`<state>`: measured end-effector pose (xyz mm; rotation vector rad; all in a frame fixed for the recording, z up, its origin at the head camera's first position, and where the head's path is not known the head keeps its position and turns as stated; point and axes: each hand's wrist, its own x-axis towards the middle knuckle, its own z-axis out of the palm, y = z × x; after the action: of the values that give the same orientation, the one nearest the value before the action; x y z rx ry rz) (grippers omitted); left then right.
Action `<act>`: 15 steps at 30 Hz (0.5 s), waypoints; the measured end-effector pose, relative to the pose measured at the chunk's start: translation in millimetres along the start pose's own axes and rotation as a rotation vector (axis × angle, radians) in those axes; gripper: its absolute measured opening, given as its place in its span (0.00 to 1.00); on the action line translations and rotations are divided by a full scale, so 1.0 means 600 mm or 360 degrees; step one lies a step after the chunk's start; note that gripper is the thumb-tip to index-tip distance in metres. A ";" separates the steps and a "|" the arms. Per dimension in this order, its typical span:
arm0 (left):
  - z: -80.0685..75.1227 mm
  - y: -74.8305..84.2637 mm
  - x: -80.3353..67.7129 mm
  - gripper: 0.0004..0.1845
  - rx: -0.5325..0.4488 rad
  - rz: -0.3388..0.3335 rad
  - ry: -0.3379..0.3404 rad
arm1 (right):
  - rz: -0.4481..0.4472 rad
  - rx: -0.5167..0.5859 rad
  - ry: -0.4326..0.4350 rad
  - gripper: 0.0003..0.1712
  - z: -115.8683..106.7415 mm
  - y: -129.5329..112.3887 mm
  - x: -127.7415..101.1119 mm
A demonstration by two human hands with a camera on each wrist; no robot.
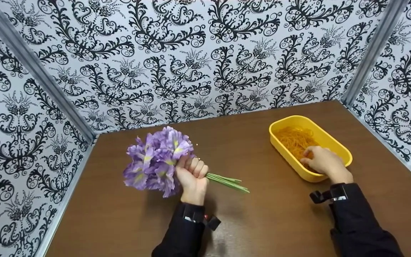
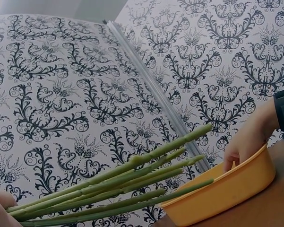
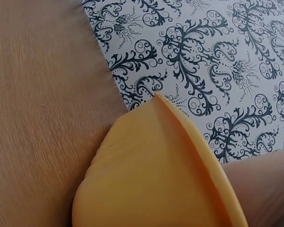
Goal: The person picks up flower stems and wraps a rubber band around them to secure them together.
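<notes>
The left hand [image 1: 192, 175] is curled tight round the stems [image 1: 227, 181] of a purple bouquet [image 1: 157, 160], blooms pointing away to the left, stem ends sticking out to the right just above the table [image 1: 262, 214]. The right hand [image 1: 321, 160] reaches into the yellow tub [image 1: 343, 151], fingers down among the orange rubber bands [image 1: 294, 139]; whether it has pinched one cannot be told, since the fingertips are hidden.

The stems fan apart at their free ends, so a slack grip would likely let one slip out or the bunch splay. The bands lie tangled, so a pinch may lift several at once, and a pull against the near wall could tip or drag the light tub.
</notes>
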<state>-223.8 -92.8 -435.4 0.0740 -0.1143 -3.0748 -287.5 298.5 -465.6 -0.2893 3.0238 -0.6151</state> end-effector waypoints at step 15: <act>-0.001 -0.002 0.001 0.23 0.0029 -0.0008 0.0003 | 0.0002 0.0037 0.0223 0.11 -0.024 -0.021 -0.008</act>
<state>-224.2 -91.5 -435.8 0.0779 -0.1424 -3.0789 -281.8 293.3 -447.2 -0.2531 3.1470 -0.6989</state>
